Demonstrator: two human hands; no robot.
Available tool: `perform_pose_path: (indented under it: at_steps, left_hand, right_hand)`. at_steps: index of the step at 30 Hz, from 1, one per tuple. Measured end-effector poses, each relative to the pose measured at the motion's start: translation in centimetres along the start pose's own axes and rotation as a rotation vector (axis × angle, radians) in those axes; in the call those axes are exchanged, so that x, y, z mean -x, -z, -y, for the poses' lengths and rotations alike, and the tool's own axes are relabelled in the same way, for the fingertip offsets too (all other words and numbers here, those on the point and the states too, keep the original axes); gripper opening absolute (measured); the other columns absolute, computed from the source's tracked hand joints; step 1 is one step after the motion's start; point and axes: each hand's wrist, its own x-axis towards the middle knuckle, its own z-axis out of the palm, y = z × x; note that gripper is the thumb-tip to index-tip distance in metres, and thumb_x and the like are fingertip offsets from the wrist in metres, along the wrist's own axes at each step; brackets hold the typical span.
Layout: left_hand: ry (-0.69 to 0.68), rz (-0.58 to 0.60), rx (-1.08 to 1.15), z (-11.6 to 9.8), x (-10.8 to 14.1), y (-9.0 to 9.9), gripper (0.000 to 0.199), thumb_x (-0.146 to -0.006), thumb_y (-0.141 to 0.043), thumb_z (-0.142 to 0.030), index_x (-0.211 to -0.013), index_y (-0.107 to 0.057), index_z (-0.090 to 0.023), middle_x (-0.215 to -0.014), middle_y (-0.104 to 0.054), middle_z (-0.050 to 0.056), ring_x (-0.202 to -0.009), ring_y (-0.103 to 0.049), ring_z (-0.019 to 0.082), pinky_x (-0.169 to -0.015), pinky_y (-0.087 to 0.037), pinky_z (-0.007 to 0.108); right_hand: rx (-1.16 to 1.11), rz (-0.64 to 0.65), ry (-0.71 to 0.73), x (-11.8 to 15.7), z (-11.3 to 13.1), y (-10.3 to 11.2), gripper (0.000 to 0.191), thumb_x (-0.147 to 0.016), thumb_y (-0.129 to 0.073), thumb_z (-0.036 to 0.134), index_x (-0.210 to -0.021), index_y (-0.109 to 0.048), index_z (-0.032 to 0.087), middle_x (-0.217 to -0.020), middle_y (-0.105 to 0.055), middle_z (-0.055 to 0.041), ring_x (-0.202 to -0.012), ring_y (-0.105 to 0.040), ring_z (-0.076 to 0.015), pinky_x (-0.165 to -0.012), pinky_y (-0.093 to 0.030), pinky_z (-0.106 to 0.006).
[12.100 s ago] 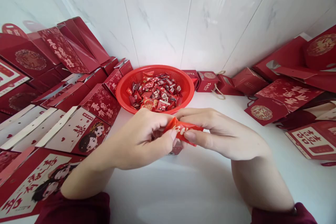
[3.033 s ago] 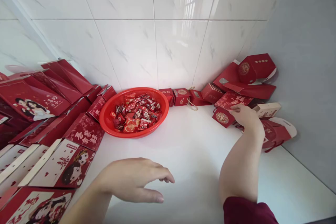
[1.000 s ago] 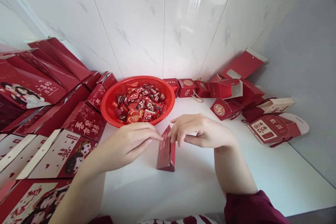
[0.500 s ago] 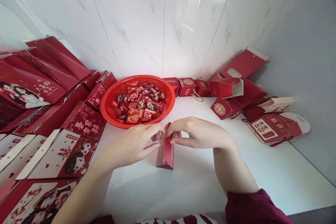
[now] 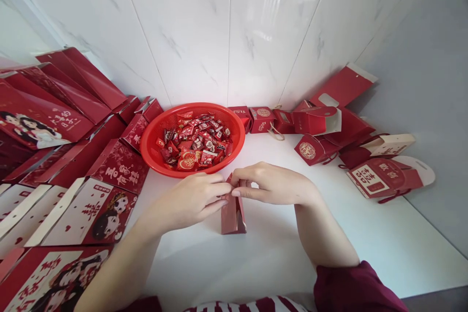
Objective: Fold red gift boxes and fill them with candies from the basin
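Observation:
A small red paper box (image 5: pixel 231 217) stands on the white table at the centre, its top edges drawn close together. My left hand (image 5: pixel 197 200) is closed on the box's upper left side, fingers bent and pressed to the card. From the right, my right hand (image 5: pixel 265 183) pinches the top edge of the same box between thumb and fingers. The fingers hide part of the box's top. Just beyond my hands sits a red plastic basket (image 5: pixel 146 148) with a heap of wrapped sweets (image 5: pixel 197 142) in it.
Rows of red and white printed boxes (image 5: pixel 73 209) fill the left side. Along the tiled wall (image 5: pixel 190 34) stand small red boxes (image 5: pixel 261 119) with string. More open red boxes (image 5: pixel 387 178) lie at the right by a grey panel (image 5: pixel 431 107).
The top of the small box, open wider before, is now narrower, its side panels brought together. My right hand has moved slightly left, closer to my left hand.

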Motion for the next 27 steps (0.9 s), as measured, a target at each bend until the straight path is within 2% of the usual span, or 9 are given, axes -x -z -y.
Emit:
perform_pose_path:
  at_steps: [6,10,13,16,19,22,24,27]
  left_hand:
    - [0.021,-0.028,0.101,-0.1,0.2,0.4,0.019,-0.1,-0.047,-0.026,-0.095,-0.065,-0.02,-0.094,-0.066,0.0,-0.084,-0.061,0.014,-0.074,-0.041,0.026]
    - [0.07,-0.041,0.07,0.2,0.6,0.6,0.03,-0.101,-0.045,-0.029,-0.08,-0.063,-0.018,-0.08,-0.064,0.001,-0.073,-0.058,0.014,-0.066,-0.038,0.026]
    - [0.124,-0.04,-0.013,0.3,1.1,0.6,0.043,-0.1,-0.044,-0.038,-0.065,-0.057,-0.016,-0.064,-0.058,0.001,-0.063,-0.053,0.014,-0.061,-0.033,0.028]
    - [0.132,-0.028,-0.088,0.1,1.4,0.6,0.052,-0.101,-0.04,-0.043,-0.058,-0.055,-0.017,-0.055,-0.054,0.001,-0.057,-0.048,0.014,-0.059,-0.029,0.03]
    - [0.08,-0.029,-0.117,-0.4,1.2,0.5,0.051,-0.1,-0.042,-0.042,-0.059,-0.059,-0.017,-0.058,-0.058,0.001,-0.056,-0.047,0.014,-0.06,-0.029,0.03]
    - [0.032,-0.05,-0.102,-0.6,0.6,0.2,0.047,-0.099,-0.046,-0.042,-0.063,-0.063,-0.018,-0.062,-0.063,0.001,-0.063,-0.052,0.016,-0.068,-0.034,0.03]
    - [0.065,-0.046,-0.067,-0.5,0.2,0.0,0.046,-0.099,-0.047,-0.042,-0.064,-0.065,-0.017,-0.063,-0.063,0.001,-0.063,-0.054,0.015,-0.067,-0.035,0.029]
    - [0.185,-0.028,0.028,-0.2,0.3,-0.3,0.046,-0.097,-0.048,-0.043,-0.064,-0.064,-0.016,-0.062,-0.061,0.001,-0.054,-0.049,0.012,-0.054,-0.028,0.026]
  right_hand:
    - [0.015,0.02,-0.004,0.1,-0.1,0.3,0.026,-0.092,-0.059,0.044,-0.095,-0.065,0.019,-0.087,-0.071,-0.0014,-0.075,-0.063,-0.0156,-0.069,-0.046,-0.028]
    - [0.02,0.044,0.02,0.3,-0.1,0.4,0.012,-0.092,-0.055,0.026,-0.093,-0.065,0.02,-0.087,-0.071,-0.0004,-0.075,-0.063,-0.0148,-0.068,-0.046,-0.027]
    - [0.035,0.031,0.002,0.2,-0.3,0.4,0.013,-0.088,-0.053,0.016,-0.092,-0.064,0.02,-0.084,-0.07,0.001,-0.07,-0.061,-0.0135,-0.066,-0.045,-0.026]
    - [0.062,-0.009,0.031,-0.1,-0.6,0.2,0.014,-0.085,-0.053,0.012,-0.09,-0.064,0.02,-0.083,-0.069,0.0011,-0.069,-0.059,-0.0132,-0.066,-0.044,-0.025]
    - [0.072,-0.046,0.101,-0.6,-0.7,-0.2,0.019,-0.085,-0.053,0.01,-0.094,-0.066,0.02,-0.09,-0.07,-0.0005,-0.077,-0.061,-0.0145,-0.072,-0.046,-0.026]
    - [0.065,-0.053,0.155,-1.0,-0.6,-0.6,0.025,-0.087,-0.05,0.007,-0.099,-0.068,0.02,-0.097,-0.071,-0.0019,-0.082,-0.063,-0.015,-0.076,-0.047,-0.027]
    - [0.06,-0.022,0.209,-1.3,-0.5,-0.8,0.03,-0.088,-0.048,0.004,-0.102,-0.069,0.02,-0.1,-0.071,-0.0022,-0.087,-0.064,-0.015,-0.079,-0.048,-0.027]
    - [0.084,0.011,0.269,-1.5,-0.6,-1.1,0.032,-0.086,-0.05,0.002,-0.106,-0.067,0.022,-0.102,-0.071,-0.0019,-0.091,-0.064,-0.0154,-0.079,-0.049,-0.028]
